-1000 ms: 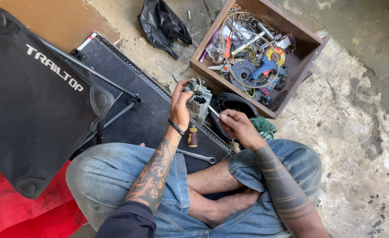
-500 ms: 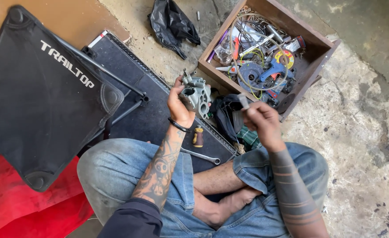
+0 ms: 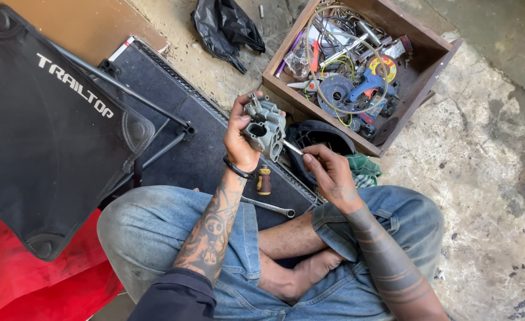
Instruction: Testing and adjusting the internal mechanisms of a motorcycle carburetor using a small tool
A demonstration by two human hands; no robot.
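Black folding panel (image 3: 42,137): leans at the far left over a red sheet (image 3: 13,279), its thin metal leg reaching across a dark ribbed mat (image 3: 185,148).
Left hand (image 3: 239,139): closed around a grey cast-metal carburettor (image 3: 264,126), thumb and fingers wrapped about the body, holding it up above the mat with an open port facing the camera; a dark band sits on the wrist.
Change at the left hand: half a second ago it held the carburettor much the same way, so the part stays put while the other hand does the moving.
Small brown-handled tool (image 3: 264,180): lies on the mat just below the left wrist, with a steel spanner (image 3: 268,206) beside the knee.
Thin metal tool (image 3: 292,147): its tip now touches the right side of the carburettor.
Right hand (image 3: 332,172): pinched shut on the thin tool, fingers curled, thumb on top.
Change at the right hand: half a second ago it was over by the box, away from the part; now it has come back in and the tool meets the casting.
Judgement: the work looks to be back at the carburettor itself, picking or turning something on its side.
Wooden box (image 3: 417,89): stands at the upper right, full of wire, discs and mixed tools; a dark round part (image 3: 319,139) and green cloth (image 3: 363,169) lie in front of it.
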